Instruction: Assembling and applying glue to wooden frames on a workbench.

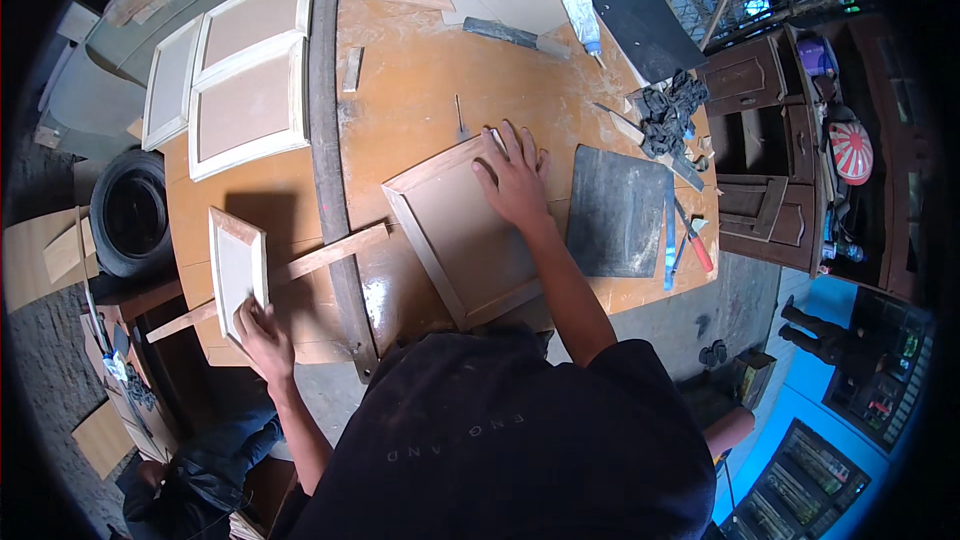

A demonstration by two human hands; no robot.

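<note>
My left hand (265, 342) grips the lower edge of a small wood-framed panel (232, 270), which is tilted up over the left part of the table. Fingers spread, my right hand (516, 180) lies on the upper right corner of a larger wood-framed panel (440, 220). That panel sits aslant close to my body, partly covered by my forearm and shirt. Between the two panels a thin wooden strip (325, 253) runs across a long dark bar (327, 110). A slim pointed tool (460, 118) is just beyond the larger panel.
Several framed panels (250, 108) lie at the far left of the orange-brown table (400, 140). To the right are a dark flat sheet (620, 210), a red-handled tool (699, 245) and crumpled black material (672, 112). A tyre (132, 204) stands left, a wooden cabinet (765, 140) right.
</note>
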